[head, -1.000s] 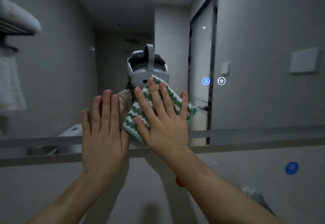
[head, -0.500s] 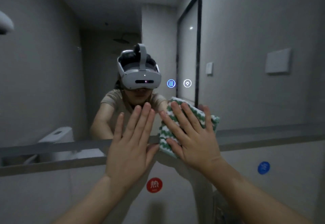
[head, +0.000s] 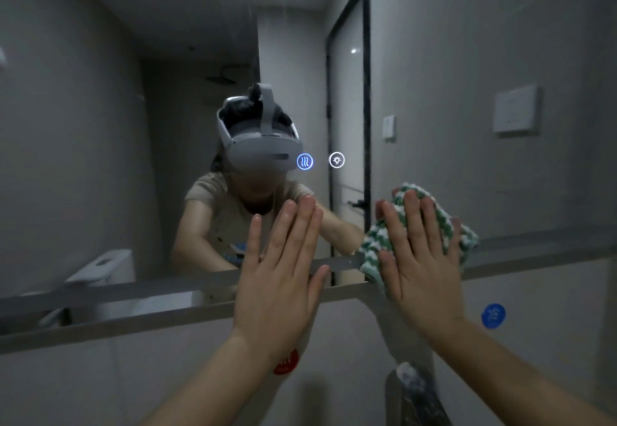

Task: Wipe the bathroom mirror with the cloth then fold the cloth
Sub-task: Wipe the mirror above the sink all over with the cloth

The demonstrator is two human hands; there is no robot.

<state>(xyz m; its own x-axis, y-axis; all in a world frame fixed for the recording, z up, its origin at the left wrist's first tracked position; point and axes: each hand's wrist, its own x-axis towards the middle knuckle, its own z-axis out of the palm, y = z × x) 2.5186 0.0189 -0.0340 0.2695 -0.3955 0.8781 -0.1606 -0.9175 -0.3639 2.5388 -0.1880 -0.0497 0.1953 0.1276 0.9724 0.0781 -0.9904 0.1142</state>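
The bathroom mirror (head: 100, 125) fills the upper view and reflects a person wearing a headset. My right hand (head: 417, 258) presses a green-and-white striped cloth (head: 467, 238) flat against the mirror's lower edge, fingers straight and spread. The cloth shows around my fingers and palm; its middle is hidden under the hand. My left hand (head: 280, 275) lies flat on the glass to the left of the cloth, fingers straight, holding nothing.
Two lit touch icons (head: 304, 161) glow on the mirror above my hands. A grey ledge (head: 100, 305) runs below the glass. On the wall beneath are a red sticker (head: 287, 364) and a blue sticker (head: 493, 316). A tap (head: 410, 389) stands at the bottom right.
My right hand has slid the cloth to the right along the mirror's lower edge. My left hand has followed rightward, still flat on the glass.
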